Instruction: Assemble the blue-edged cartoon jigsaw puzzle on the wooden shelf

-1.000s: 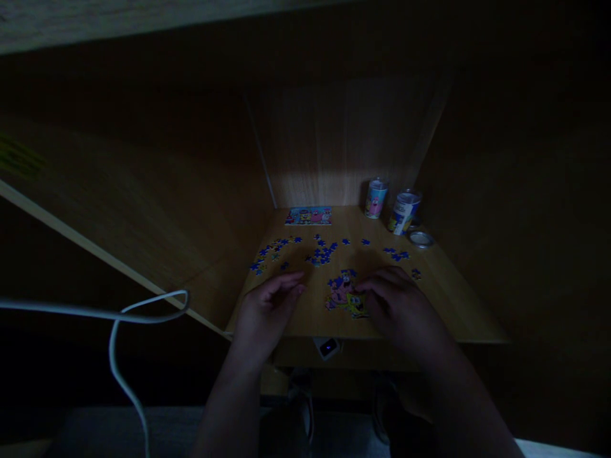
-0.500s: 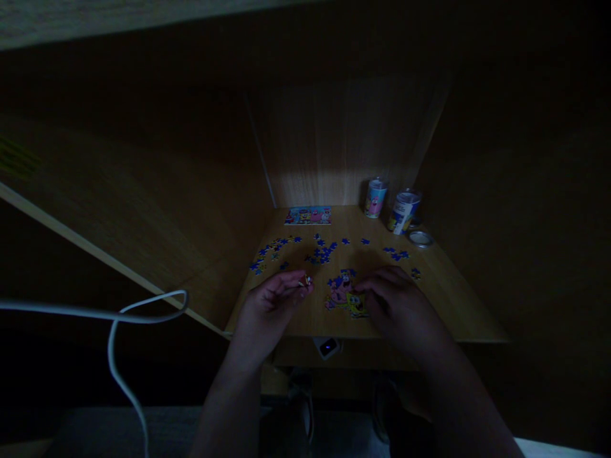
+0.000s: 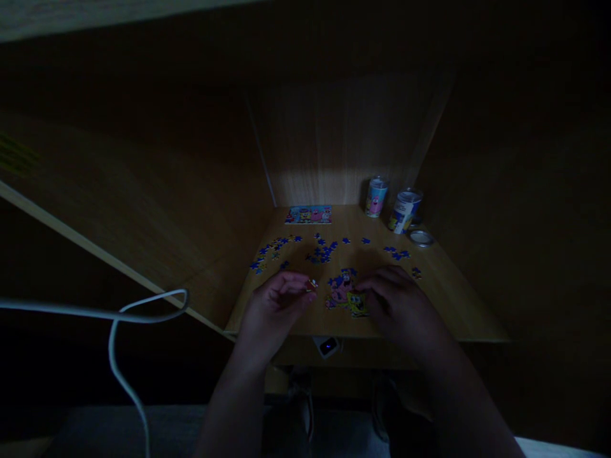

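Note:
Between the thumb and fingers of my left hand [image 3: 279, 302] is a small red and white jigsaw puzzle piece [image 3: 312, 285], lifted above the table. My right hand [image 3: 396, 299] rests at the right side of a partly joined jigsaw puzzle [image 3: 341, 287], which shows a pink figure and a yellow face. The right fingers are bent together at its edge and hide part of it; whether a piece is pinched in them is hidden. Loose puzzle pieces [image 3: 322, 252], mostly blue, lie beyond my hands.
A picture card [image 3: 308, 215] lies at the back left of the wooden table [image 3: 458, 305]. Two printed cans [image 3: 375, 198] [image 3: 405, 211] stand at the back right, a round lid [image 3: 421, 238] beside them. Wooden panels enclose the sides; a white cable [image 3: 114, 356] hangs at left.
My left hand has moved slightly right, bringing its puzzle piece nearer the joined part and turning it a little. The right hand has stayed almost in place.

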`<control>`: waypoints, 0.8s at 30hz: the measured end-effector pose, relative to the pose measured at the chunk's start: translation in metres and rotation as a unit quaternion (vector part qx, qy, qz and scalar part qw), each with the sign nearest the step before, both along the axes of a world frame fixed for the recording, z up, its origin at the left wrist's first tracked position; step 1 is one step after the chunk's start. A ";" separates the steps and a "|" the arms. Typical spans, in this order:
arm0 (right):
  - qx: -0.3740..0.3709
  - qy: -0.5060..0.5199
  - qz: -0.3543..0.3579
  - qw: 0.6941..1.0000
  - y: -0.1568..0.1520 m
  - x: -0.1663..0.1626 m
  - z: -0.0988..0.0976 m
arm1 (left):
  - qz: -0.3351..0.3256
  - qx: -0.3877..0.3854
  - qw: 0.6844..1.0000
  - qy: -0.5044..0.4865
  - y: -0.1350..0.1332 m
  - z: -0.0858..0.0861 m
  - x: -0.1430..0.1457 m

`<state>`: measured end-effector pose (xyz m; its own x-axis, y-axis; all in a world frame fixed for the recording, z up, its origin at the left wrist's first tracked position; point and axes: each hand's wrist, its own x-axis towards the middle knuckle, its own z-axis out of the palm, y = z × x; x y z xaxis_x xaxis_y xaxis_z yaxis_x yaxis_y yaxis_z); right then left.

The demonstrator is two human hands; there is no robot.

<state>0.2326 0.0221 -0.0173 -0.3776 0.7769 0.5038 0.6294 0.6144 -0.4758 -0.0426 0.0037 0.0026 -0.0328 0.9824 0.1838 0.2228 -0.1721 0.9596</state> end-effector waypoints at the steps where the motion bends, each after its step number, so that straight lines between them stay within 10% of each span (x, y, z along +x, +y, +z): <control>1: -0.001 -0.001 0.000 1.000 0.000 0.000 0.000 | -0.002 -0.001 1.000 0.000 -0.001 -0.001 0.001; 12: 0.005 -0.009 -0.005 1.000 0.001 0.001 0.000 | -0.080 -0.001 0.997 0.023 -0.011 0.002 0.026; 24: 0.003 0.002 0.000 1.000 0.000 0.001 0.001 | -0.018 0.023 0.997 0.073 -0.003 -0.005 0.014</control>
